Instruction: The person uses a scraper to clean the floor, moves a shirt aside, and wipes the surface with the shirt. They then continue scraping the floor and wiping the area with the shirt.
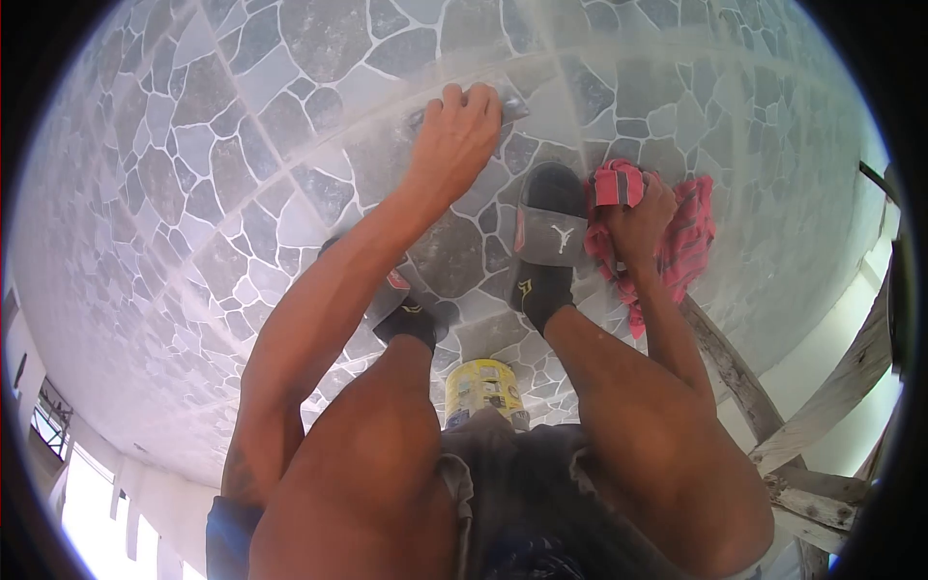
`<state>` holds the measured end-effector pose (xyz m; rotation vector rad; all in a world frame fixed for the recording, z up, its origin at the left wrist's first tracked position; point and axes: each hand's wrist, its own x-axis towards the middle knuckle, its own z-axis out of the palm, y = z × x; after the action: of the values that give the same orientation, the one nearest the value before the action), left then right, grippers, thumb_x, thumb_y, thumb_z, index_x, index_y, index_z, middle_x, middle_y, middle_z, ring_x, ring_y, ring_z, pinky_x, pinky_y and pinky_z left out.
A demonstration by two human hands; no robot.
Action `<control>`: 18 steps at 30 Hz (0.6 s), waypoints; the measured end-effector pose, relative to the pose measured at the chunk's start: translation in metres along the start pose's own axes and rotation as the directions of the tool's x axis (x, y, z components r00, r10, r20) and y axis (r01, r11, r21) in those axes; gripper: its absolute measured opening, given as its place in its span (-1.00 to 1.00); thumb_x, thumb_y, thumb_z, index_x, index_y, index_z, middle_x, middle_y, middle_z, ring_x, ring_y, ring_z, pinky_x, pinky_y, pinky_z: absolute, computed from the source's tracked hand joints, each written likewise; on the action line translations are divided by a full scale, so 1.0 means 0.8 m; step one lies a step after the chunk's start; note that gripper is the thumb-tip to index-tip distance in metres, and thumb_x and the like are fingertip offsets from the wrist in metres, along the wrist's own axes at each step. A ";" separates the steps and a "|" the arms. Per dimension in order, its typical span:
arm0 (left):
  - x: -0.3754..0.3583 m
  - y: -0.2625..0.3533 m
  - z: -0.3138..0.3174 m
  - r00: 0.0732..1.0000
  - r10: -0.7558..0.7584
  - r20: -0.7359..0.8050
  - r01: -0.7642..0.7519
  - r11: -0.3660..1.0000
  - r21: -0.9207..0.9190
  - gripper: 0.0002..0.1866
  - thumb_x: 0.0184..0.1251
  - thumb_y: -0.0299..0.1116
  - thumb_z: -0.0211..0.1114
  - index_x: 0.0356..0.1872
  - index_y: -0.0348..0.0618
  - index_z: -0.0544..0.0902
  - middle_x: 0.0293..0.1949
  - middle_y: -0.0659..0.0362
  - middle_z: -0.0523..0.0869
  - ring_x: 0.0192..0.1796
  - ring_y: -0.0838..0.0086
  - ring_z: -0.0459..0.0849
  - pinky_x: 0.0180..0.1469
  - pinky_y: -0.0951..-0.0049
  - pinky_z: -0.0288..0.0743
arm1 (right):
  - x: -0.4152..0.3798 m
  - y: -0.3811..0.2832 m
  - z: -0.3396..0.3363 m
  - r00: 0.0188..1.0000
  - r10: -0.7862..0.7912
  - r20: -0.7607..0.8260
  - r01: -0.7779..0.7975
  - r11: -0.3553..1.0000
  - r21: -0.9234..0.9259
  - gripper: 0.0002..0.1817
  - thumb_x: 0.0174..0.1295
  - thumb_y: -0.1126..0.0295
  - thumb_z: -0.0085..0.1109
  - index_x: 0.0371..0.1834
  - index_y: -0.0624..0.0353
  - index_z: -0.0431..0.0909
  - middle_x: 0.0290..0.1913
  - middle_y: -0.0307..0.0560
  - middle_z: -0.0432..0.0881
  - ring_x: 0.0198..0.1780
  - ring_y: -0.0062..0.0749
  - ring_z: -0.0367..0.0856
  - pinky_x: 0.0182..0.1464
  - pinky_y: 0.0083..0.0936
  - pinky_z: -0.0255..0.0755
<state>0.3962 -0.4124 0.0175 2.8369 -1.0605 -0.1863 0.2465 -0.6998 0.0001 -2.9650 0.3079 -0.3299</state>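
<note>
My left hand is on the stone-patterned tiled floor, its fingers curled over a thin grey, flat tool at a tile joint. Much of the tool is hidden under the fingers. To the right, my right hand is closed on a red and dark striped cloth, which hangs in folds around the hand and rests by the floor. Between the hands is a foot in a dark slide sandal with a grey strap and black sock.
A yellow bucket stands between the legs. Another sandaled foot is partly behind my left forearm. Weathered wooden beams cross at the lower right. A pale wall with bright openings is at the lower left.
</note>
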 end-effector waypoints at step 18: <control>-0.029 0.012 -0.011 0.991 -0.105 0.080 0.090 0.982 0.166 -0.44 0.21 -0.44 0.32 0.29 -0.29 0.54 -0.17 0.15 0.55 -0.14 0.31 0.59 -0.29 0.39 0.56 | -0.003 0.008 -0.002 0.980 0.095 0.177 -0.096 0.995 -0.003 -0.36 0.21 -0.05 0.28 0.16 0.26 0.53 0.11 0.18 0.62 0.24 0.21 0.50 0.31 0.09 0.26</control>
<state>0.3735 -0.4039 0.0295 3.0556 -0.9955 -0.2464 0.2430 -0.7059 0.0000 -2.9344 0.4246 -0.0546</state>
